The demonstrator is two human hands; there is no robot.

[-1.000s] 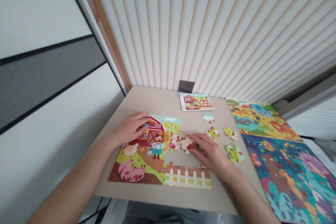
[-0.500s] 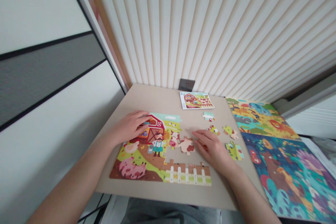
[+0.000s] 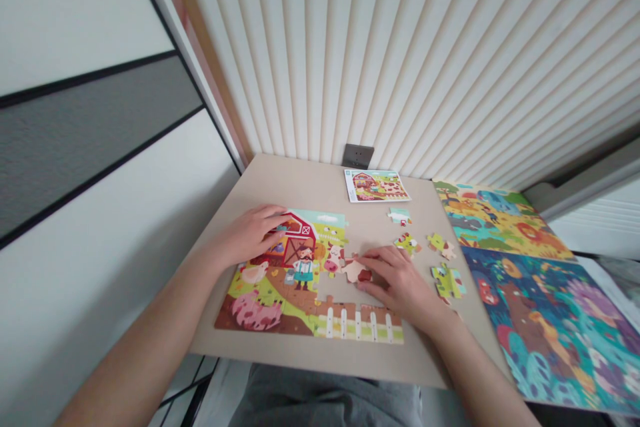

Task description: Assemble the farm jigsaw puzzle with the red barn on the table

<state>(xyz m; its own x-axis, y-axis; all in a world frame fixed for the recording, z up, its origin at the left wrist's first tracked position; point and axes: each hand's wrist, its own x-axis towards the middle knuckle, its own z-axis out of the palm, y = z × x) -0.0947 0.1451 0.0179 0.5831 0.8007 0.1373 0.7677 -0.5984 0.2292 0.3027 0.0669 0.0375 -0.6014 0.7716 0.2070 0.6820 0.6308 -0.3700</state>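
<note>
A partly joined farm jigsaw puzzle (image 3: 293, 310) lies on the table, showing a red barn, a farmer, a pig and a white fence. My left hand (image 3: 253, 233) rests on its upper left part, over the barn, fingers stretched out and apart. At the gap right of the cow's head, my right hand (image 3: 403, 280) has thumb and fingers at the sides of a cow-body puzzle piece (image 3: 354, 271). That piece is cream with brown patches and sits against the cow's head; the hand covers its right end.
Loose puzzle pieces lie to the right, among them a green one (image 3: 448, 281) and a pale blue one (image 3: 399, 215). A picture card (image 3: 377, 187) lies near the wall socket (image 3: 358, 156). Two other puzzles, a yellow one (image 3: 500, 217) and a dark blue one (image 3: 555, 333), lie at the right.
My right hand has moved left onto the cow-body piece, its fingers and thumb now around the right end. My left hand stays over the barn. The view has shifted slightly.
</note>
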